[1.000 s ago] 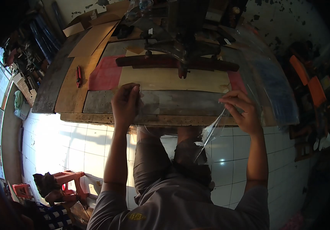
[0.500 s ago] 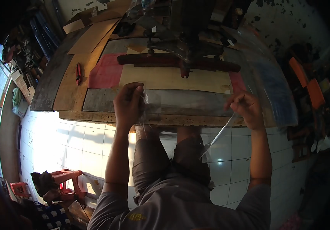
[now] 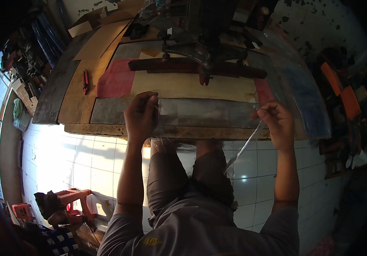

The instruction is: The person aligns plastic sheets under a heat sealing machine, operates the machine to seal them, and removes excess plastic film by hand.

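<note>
A sheet of clear plastic film (image 3: pixel 209 112) stretches between my hands over the near edge of the machine bed. My left hand (image 3: pixel 141 113) is closed in a pinch on the film's left edge. At the right, my right hand (image 3: pixel 276 121) pinches the film's other end, thumb and finger together. From under that hand a thin, shiny plastic strip (image 3: pixel 246 147) hangs slanting down and left over the floor. Beyond the film lies a cream sheet (image 3: pixel 192 87) with pink pieces (image 3: pixel 116 79) at its ends, under a dark red press bar (image 3: pixel 198 68).
A red cutter knife (image 3: pixel 85 82) lies on a brown board (image 3: pixel 77 94) at the left. Blue-tinted clear plastic (image 3: pixel 309 106) covers the table's right side. Red plastic stools (image 3: pixel 79 205) stand at lower left. Orange pieces (image 3: pixel 350 102) are at far right.
My right hand has shifted slightly and its fingers have closed more on the film. The film between my hands looks less blurred. My left hand has moved slightly left.
</note>
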Demonstrator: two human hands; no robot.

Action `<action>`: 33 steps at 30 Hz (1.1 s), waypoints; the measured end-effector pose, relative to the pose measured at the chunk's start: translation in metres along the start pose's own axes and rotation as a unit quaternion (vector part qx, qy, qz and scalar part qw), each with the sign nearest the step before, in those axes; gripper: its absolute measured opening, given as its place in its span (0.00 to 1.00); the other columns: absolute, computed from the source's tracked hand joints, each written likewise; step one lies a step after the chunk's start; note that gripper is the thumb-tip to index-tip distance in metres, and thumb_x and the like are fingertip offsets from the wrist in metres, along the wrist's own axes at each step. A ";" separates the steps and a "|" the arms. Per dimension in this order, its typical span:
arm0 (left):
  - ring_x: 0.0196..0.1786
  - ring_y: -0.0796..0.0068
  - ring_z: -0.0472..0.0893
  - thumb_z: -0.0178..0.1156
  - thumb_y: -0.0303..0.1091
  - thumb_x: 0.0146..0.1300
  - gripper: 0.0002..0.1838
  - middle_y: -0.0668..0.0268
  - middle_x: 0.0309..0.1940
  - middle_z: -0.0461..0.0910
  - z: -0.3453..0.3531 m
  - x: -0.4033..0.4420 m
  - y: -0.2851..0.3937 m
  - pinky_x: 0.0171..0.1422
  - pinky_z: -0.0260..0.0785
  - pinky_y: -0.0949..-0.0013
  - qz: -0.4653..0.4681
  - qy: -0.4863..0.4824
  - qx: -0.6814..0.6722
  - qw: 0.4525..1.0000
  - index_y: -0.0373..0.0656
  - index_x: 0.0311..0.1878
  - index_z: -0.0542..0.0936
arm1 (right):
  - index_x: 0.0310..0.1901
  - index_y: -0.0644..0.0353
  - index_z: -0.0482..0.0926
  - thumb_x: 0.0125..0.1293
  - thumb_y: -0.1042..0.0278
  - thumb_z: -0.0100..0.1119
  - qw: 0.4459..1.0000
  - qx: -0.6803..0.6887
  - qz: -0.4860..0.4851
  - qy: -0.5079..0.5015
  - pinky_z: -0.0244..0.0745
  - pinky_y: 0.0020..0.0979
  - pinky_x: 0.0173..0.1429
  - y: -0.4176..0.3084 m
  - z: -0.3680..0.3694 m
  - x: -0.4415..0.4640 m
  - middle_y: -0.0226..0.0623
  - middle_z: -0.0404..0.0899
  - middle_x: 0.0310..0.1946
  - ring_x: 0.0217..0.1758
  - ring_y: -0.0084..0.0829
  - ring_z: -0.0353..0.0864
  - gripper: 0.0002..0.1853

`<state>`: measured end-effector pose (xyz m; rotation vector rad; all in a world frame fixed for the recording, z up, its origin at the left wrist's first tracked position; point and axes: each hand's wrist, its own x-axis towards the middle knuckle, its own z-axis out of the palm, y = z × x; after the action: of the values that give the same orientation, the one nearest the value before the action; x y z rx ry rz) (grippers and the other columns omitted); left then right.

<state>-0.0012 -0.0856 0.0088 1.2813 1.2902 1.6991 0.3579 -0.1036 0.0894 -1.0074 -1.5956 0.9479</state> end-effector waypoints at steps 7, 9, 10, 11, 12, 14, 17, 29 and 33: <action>0.24 0.89 0.74 0.64 0.30 0.74 0.07 0.71 0.29 0.82 -0.001 0.000 -0.003 0.25 0.64 0.79 -0.008 -0.004 -0.012 1.000 0.36 0.49 0.84 | 0.47 0.66 0.79 0.74 0.72 0.64 0.999 -0.028 0.017 0.010 0.79 0.30 0.53 -0.002 -0.001 -0.001 0.37 0.87 0.36 0.42 0.29 0.89 0.07; 0.24 0.89 0.74 0.64 0.30 0.74 0.07 0.71 0.29 0.83 -0.001 0.000 -0.003 0.25 0.64 0.79 -0.008 -0.005 -0.014 1.000 0.36 0.49 0.84 | 0.48 0.66 0.79 0.74 0.71 0.64 0.999 -0.032 0.016 0.012 0.79 0.29 0.53 -0.001 -0.002 0.000 0.38 0.88 0.36 0.42 0.29 0.89 0.08; 0.24 0.89 0.74 0.64 0.29 0.74 0.07 0.71 0.29 0.83 -0.001 -0.001 -0.003 0.25 0.64 0.79 -0.008 -0.004 -0.016 1.000 0.36 0.49 0.84 | 0.49 0.66 0.79 0.74 0.71 0.64 0.999 -0.038 0.015 0.013 0.79 0.29 0.53 0.000 -0.003 -0.001 0.38 0.88 0.37 0.42 0.28 0.89 0.09; 0.24 0.89 0.74 0.64 0.29 0.74 0.07 0.70 0.29 0.83 -0.001 -0.001 -0.003 0.25 0.64 0.79 -0.008 -0.004 -0.019 1.000 0.36 0.49 0.84 | 0.50 0.66 0.80 0.74 0.70 0.64 0.999 -0.043 0.013 0.014 0.79 0.29 0.53 0.000 -0.003 0.000 0.38 0.88 0.37 0.42 0.28 0.89 0.10; 0.24 0.89 0.74 0.63 0.29 0.75 0.07 0.70 0.29 0.84 -0.001 -0.001 -0.002 0.25 0.64 0.79 -0.008 -0.005 -0.015 1.000 0.36 0.50 0.84 | 0.50 0.67 0.80 0.74 0.69 0.64 0.998 -0.063 0.014 0.015 0.79 0.29 0.53 -0.002 -0.002 0.000 0.38 0.88 0.37 0.42 0.28 0.89 0.10; 0.24 0.89 0.74 0.63 0.29 0.75 0.07 0.68 0.30 0.85 -0.001 -0.002 0.000 0.25 0.64 0.79 -0.008 -0.008 -0.007 1.000 0.36 0.50 0.83 | 0.51 0.67 0.81 0.75 0.68 0.65 0.994 -0.103 0.015 0.018 0.79 0.28 0.53 -0.008 0.000 0.001 0.38 0.88 0.37 0.42 0.29 0.90 0.11; 0.24 0.89 0.74 0.63 0.29 0.75 0.07 0.66 0.31 0.86 -0.001 -0.002 -0.001 0.25 0.64 0.79 -0.011 -0.014 -0.024 1.000 0.36 0.50 0.83 | 0.49 0.68 0.83 0.75 0.66 0.65 0.993 -0.118 0.024 0.015 0.79 0.28 0.52 -0.009 0.001 0.001 0.37 0.88 0.35 0.43 0.29 0.90 0.12; 0.24 0.89 0.75 0.63 0.29 0.75 0.08 0.65 0.31 0.86 -0.002 -0.001 -0.003 0.27 0.65 0.79 -0.026 -0.016 -0.048 0.998 0.36 0.51 0.83 | 0.43 0.65 0.85 0.75 0.64 0.66 0.994 -0.109 0.025 -0.011 0.77 0.25 0.51 -0.001 -0.012 0.001 0.34 0.89 0.34 0.40 0.20 0.84 0.10; 0.25 0.88 0.75 0.63 0.29 0.75 0.08 0.65 0.31 0.86 -0.003 -0.001 -0.001 0.27 0.65 0.79 -0.024 -0.017 -0.028 0.999 0.35 0.51 0.83 | 0.43 0.64 0.86 0.74 0.63 0.67 0.994 -0.077 0.067 -0.044 0.75 0.25 0.53 0.001 -0.020 0.003 0.32 0.88 0.36 0.41 0.19 0.82 0.11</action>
<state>-0.0037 -0.0869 0.0073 1.2329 1.2360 1.6623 0.3766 -0.0988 0.0939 -1.2065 -1.7122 0.9828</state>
